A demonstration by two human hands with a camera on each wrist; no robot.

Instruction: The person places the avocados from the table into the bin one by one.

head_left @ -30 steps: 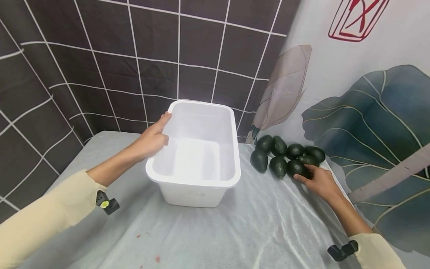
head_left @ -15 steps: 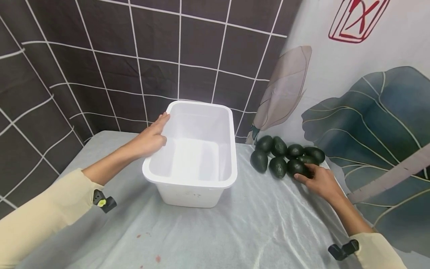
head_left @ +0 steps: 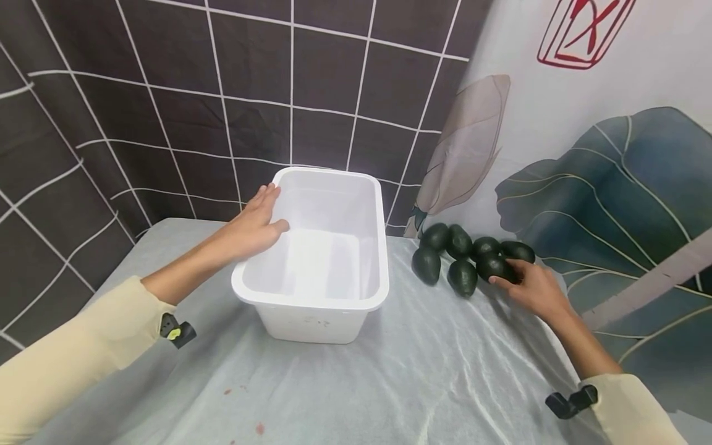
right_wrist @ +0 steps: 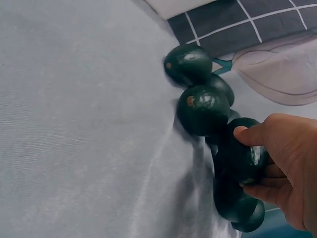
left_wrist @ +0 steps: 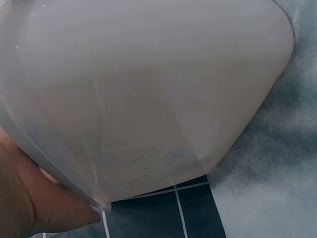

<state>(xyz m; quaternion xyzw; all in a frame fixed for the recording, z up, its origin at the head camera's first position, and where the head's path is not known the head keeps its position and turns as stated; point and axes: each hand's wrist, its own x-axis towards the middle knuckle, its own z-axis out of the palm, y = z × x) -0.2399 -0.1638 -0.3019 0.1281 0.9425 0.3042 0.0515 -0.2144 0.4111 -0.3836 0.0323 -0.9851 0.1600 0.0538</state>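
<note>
A white plastic tub (head_left: 314, 322) stands on the cloth-covered table, its inside bare. My left hand (head_left: 250, 233) rests on its left rim with fingers straight and thumb spread over the edge. In the left wrist view the outer wall of the tub (left_wrist: 148, 99) fills most of the picture, with part of that hand at lower left. To the right, my right hand (head_left: 535, 290) holds a dark green avocado (head_left: 494, 267) between thumb and fingers. In the right wrist view this avocado (right_wrist: 237, 156) overlaps another one (right_wrist: 233, 201) below it.
Several more avocados (head_left: 427, 266) lie clustered at the table's back right corner. A dark curtain with a white grid (head_left: 328, 80) hangs behind the tub. A leaf-patterned curtain (head_left: 601, 179) borders the right side. The grey cloth (head_left: 356, 395) has creases and small reddish spots.
The tub has shifted slightly left. My left thumb has spread out over the rim. My right hand has raised its avocado slightly, and the one behind it is now hidden in the head view.
</note>
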